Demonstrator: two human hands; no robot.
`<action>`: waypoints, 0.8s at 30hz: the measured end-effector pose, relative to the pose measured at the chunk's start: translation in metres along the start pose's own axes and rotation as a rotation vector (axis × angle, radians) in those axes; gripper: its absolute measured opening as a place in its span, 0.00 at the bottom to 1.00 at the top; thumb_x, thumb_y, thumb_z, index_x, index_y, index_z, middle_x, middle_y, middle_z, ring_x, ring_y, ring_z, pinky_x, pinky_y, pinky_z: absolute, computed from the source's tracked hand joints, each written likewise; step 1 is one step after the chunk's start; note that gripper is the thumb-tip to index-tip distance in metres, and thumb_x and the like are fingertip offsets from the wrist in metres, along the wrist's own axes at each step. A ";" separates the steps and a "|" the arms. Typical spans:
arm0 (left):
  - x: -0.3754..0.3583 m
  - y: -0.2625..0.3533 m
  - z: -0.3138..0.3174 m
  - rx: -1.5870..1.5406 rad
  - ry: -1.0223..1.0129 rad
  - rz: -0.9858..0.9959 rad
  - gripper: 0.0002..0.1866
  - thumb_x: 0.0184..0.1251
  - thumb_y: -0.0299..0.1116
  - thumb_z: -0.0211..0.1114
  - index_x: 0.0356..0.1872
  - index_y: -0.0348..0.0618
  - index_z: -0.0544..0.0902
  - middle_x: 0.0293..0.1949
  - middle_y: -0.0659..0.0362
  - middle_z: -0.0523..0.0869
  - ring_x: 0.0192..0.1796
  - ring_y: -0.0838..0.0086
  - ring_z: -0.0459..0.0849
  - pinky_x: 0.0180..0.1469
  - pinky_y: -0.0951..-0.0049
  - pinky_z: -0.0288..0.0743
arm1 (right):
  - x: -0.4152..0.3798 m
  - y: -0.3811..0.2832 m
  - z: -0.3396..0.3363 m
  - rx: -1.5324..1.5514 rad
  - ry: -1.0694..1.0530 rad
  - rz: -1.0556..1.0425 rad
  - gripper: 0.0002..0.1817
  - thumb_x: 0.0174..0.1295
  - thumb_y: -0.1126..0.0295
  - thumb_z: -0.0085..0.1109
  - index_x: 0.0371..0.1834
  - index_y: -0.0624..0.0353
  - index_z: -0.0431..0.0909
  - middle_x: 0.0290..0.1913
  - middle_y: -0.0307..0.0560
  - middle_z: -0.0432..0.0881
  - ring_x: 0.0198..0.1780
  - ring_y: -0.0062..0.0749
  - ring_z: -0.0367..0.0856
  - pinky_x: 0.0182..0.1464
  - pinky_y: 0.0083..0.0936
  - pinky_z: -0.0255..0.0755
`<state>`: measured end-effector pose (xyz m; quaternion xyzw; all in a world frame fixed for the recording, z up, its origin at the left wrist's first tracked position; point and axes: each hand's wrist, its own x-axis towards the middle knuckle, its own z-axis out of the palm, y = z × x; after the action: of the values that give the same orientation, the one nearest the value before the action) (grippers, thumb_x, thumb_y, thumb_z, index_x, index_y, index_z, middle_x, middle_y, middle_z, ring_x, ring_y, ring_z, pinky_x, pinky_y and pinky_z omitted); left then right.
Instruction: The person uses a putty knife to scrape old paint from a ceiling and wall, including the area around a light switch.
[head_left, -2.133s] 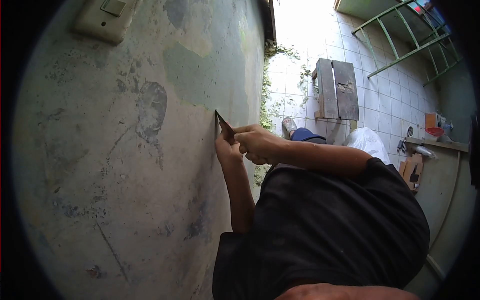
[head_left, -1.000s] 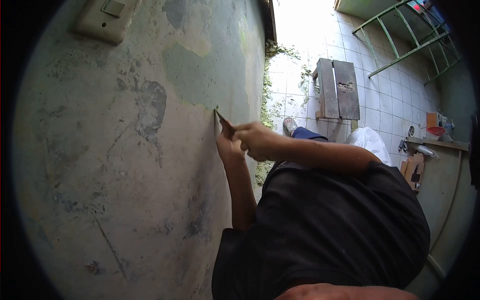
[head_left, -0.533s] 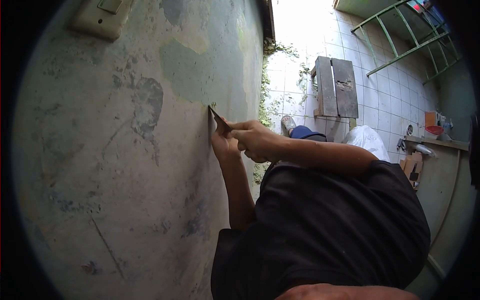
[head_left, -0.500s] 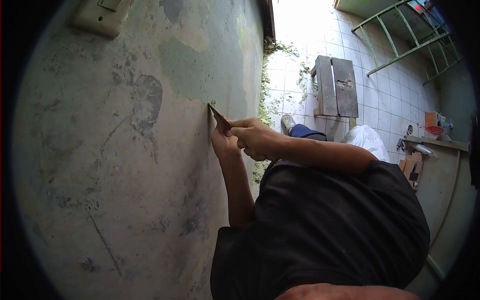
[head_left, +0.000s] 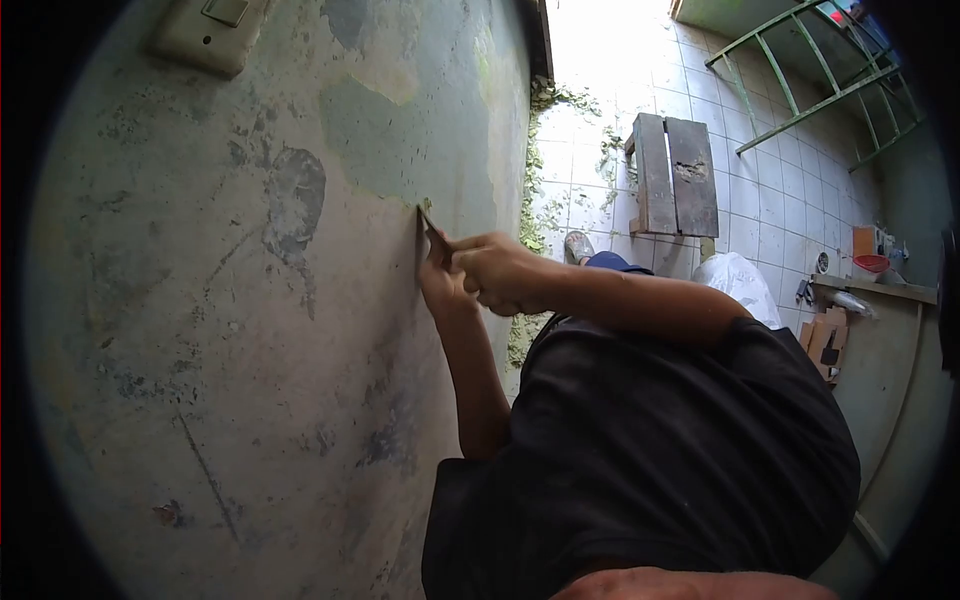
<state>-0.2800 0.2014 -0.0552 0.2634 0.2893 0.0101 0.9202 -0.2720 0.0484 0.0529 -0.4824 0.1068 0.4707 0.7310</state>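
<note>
My right hand [head_left: 497,273] is closed around the handle of a paint scraper [head_left: 433,230], whose thin blade tilts against the wall [head_left: 310,380]. The blade's tip touches the ragged edge where pale plaster meets a grey-green painted patch [head_left: 380,140]. Small flakes cling at that tip. Close to the wall and below the blade, my left hand [head_left: 447,290] is pressed up to the scraper. Its fingers are largely hidden behind the blade and my right hand, but it appears to grip the tool too.
A light switch [head_left: 195,35] sits on the wall. Paint flakes [head_left: 530,200] litter the tiled floor along its base. A wooden stool [head_left: 672,175], a white plastic bag [head_left: 738,283], a green metal frame [head_left: 790,95] and a cardboard box [head_left: 825,340] stand to the right.
My right hand has shifted slightly toward the wall, and the scraper's blade appears steeper and narrower. The blade's tip stays near the same paint edge.
</note>
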 end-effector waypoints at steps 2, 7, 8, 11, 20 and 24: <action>0.020 -0.003 -0.011 -0.099 -0.002 -0.069 0.12 0.82 0.41 0.65 0.41 0.44 0.85 0.35 0.61 0.86 0.40 0.70 0.85 0.50 0.62 0.80 | 0.004 0.002 -0.008 0.027 -0.001 0.021 0.21 0.82 0.65 0.48 0.74 0.57 0.76 0.27 0.38 0.72 0.16 0.17 0.64 0.14 0.22 0.58; 0.004 0.005 -0.013 -0.051 -0.208 -0.044 0.11 0.79 0.41 0.68 0.41 0.44 0.85 0.36 0.62 0.87 0.41 0.72 0.85 0.51 0.62 0.81 | -0.012 -0.002 0.003 -0.035 -0.006 -0.044 0.26 0.82 0.64 0.49 0.80 0.54 0.70 0.27 0.37 0.71 0.16 0.18 0.65 0.13 0.22 0.58; 0.004 0.005 -0.013 -0.072 -0.112 -0.031 0.11 0.79 0.41 0.69 0.41 0.44 0.85 0.36 0.62 0.86 0.39 0.72 0.86 0.50 0.61 0.81 | -0.007 -0.001 0.001 -0.018 -0.022 -0.023 0.25 0.82 0.64 0.49 0.80 0.54 0.71 0.27 0.38 0.71 0.16 0.18 0.64 0.13 0.22 0.58; 0.018 0.001 -0.028 -0.118 -0.150 -0.084 0.11 0.81 0.41 0.66 0.42 0.44 0.86 0.37 0.60 0.88 0.41 0.71 0.87 0.49 0.61 0.83 | -0.003 0.008 -0.002 0.032 -0.017 -0.031 0.25 0.82 0.64 0.48 0.79 0.55 0.71 0.27 0.37 0.71 0.16 0.17 0.64 0.13 0.21 0.56; 0.026 -0.003 -0.028 -0.083 -0.041 -0.108 0.13 0.86 0.43 0.59 0.49 0.45 0.86 0.43 0.59 0.89 0.44 0.72 0.87 0.48 0.61 0.84 | 0.004 0.007 0.001 -0.054 0.046 -0.059 0.20 0.82 0.67 0.46 0.71 0.58 0.76 0.28 0.38 0.72 0.17 0.19 0.67 0.14 0.24 0.58; 0.010 0.004 -0.007 -0.014 -0.025 -0.030 0.15 0.85 0.45 0.61 0.41 0.47 0.87 0.33 0.62 0.87 0.35 0.73 0.86 0.44 0.63 0.82 | 0.022 0.006 -0.013 -0.064 -0.040 -0.038 0.15 0.81 0.68 0.45 0.59 0.64 0.79 0.29 0.37 0.73 0.16 0.20 0.66 0.14 0.24 0.59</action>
<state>-0.2751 0.2099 -0.0639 0.2527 0.2815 -0.0049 0.9257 -0.2611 0.0509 0.0289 -0.4979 0.0680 0.4695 0.7259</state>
